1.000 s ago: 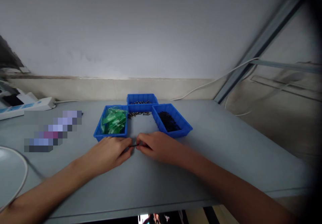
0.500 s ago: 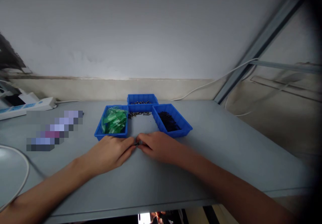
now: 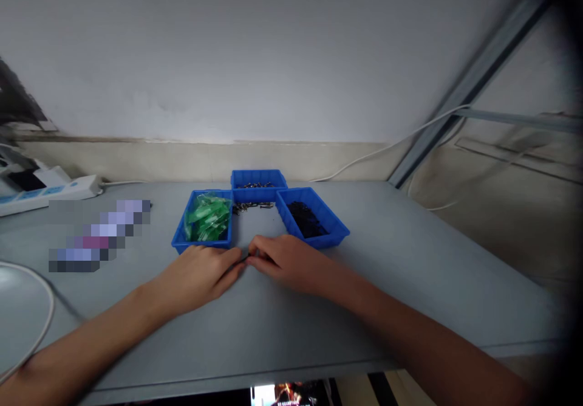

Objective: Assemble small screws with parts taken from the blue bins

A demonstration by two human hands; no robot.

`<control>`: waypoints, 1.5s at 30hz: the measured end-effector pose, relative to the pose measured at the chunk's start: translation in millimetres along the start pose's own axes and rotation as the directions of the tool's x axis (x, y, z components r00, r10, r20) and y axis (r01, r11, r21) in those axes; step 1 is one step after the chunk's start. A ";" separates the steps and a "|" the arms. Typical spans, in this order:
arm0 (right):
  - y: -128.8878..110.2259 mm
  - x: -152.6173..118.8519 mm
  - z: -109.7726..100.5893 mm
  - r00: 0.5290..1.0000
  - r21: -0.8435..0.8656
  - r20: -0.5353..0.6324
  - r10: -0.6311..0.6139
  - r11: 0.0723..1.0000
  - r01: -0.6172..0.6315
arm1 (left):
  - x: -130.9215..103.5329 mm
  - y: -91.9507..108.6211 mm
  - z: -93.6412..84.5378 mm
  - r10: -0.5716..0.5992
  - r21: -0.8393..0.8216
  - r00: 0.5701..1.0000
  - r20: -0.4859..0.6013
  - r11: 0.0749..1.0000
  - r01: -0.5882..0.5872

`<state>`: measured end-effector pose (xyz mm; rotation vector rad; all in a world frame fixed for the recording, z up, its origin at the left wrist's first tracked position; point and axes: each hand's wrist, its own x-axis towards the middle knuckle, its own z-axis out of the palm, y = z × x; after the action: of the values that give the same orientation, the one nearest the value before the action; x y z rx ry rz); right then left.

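Note:
A small, dark, thin piece (image 3: 245, 259) sits between the fingertips of both hands; its kind cannot be made out. My left hand (image 3: 204, 270) pinches one end of it, closed. The thumb and fingers of my right hand (image 3: 289, 263) are closed at the other end, nearly touching the left. Just beyond the left hand is a blue bin (image 3: 179, 236) of green plastic packets (image 3: 208, 217). Past the right hand stands another blue bin (image 3: 334, 231) with thin black pieces (image 3: 306, 219). Small metal pieces, perhaps screws, (image 3: 252, 206) lie loose between the bins.
A third blue bin (image 3: 259, 195) with small metal parts stands at the back near the wall. Leftward are a blurred-out object (image 3: 100, 236), a white power strip (image 3: 68, 192) and a white cable (image 3: 50, 315). A metal post (image 3: 437, 111) rises at the right.
My right hand's fingers have shifted slightly up and left over the dark piece. The left hand stays almost where it was, and the bins have not moved.

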<state>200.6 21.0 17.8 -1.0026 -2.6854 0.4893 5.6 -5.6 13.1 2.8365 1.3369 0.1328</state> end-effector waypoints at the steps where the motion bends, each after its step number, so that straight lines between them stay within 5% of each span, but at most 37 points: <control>1: -0.5 -0.2 -0.5 1.000 0.030 0.002 -0.008 1.000 0.008 | 0.0 -0.1 0.7 0.001 0.005 1.000 0.006 1.000 -0.001; 17: 3.9 -1.1 3.2 0.995 -0.021 0.070 -0.065 0.998 0.067 | -1.3 -0.9 -0.8 0.021 -0.031 1.000 0.011 0.999 -0.020; 31: 6.4 2.4 8.2 0.991 -0.032 0.062 -0.116 0.993 0.118 | -3.3 1.6 -2.2 0.132 -0.220 0.985 -0.115 0.963 -0.155; 39: 2.2 -2.5 1.7 0.995 0.092 0.027 -0.093 0.992 0.090 | -1.3 4.2 -5.6 0.035 -0.180 0.996 -0.081 0.982 -0.049; 45: 1.8 -0.9 -0.5 0.994 0.005 -0.002 -0.110 0.994 0.110 | -0.1 2.0 -2.3 0.050 -0.153 0.997 -0.061 0.986 -0.059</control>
<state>202.4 21.8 17.5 -0.8479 -2.7180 0.4722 6.9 -7.1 15.4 2.7595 1.2009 0.3066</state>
